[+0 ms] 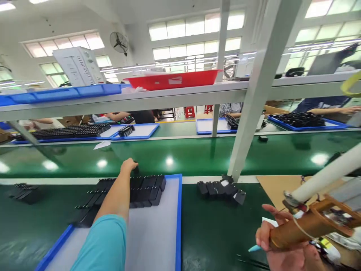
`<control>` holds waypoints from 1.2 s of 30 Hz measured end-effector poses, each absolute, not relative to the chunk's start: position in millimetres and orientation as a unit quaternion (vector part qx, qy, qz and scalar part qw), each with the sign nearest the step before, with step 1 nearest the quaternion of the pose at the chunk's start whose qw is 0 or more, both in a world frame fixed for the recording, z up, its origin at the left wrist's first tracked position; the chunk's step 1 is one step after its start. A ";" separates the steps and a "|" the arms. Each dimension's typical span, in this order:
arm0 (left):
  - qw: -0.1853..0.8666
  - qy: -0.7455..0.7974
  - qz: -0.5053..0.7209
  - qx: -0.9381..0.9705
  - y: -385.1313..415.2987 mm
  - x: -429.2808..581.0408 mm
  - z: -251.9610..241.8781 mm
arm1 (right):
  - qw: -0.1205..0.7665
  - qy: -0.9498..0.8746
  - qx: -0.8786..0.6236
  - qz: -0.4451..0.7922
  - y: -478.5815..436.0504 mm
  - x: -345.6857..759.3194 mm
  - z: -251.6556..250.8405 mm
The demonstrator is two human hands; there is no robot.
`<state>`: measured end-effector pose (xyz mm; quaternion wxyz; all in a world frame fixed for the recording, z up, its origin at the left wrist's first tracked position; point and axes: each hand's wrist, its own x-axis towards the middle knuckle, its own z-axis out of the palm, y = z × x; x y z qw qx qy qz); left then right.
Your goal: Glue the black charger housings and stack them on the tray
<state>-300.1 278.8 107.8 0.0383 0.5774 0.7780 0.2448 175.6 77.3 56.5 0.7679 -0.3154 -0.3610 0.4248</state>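
My left hand [128, 165] reaches far forward, past the blue-rimmed tray [178, 210], and is closed on a small black part [135, 167] at the edge of the green conveyor belt [183, 156]. Rows of black parts [141, 188] fill the tray's far end. My right hand [282, 241] is at the lower right, fingers wrapped round a brown tool handle [304, 227] with a wire and metal tip; a light blue pen-like item [255, 248] pokes out below the fingers. A small cluster of black parts [221, 189] lies on the green bench between the two hands.
A grey slanted post [254, 101] rises from the bench. A shelf above holds a red tray [175, 79] and blue trays [64, 93]. Across the belt other people's arms work at blue trays of black parts [301, 119]. Cardboard [278, 188] lies at right. More black parts [24, 192] lie at left.
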 end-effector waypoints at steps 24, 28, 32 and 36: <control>0.390 0.555 0.337 0.652 23.5 -25.3 21.5 | 0.756 -0.390 -0.234 0.472 66.4 165.6 69.6; 0.438 0.548 0.347 0.622 25.1 -15.2 15.7 | 0.755 -0.393 -0.224 0.475 65.9 165.0 69.3; 0.434 0.545 0.386 0.604 23.9 -9.3 13.3 | 0.754 -0.394 -0.228 0.474 66.4 163.9 70.6; 0.404 0.553 0.380 0.622 16.1 -13.8 14.1 | 0.757 -0.393 -0.228 0.471 67.2 163.1 69.7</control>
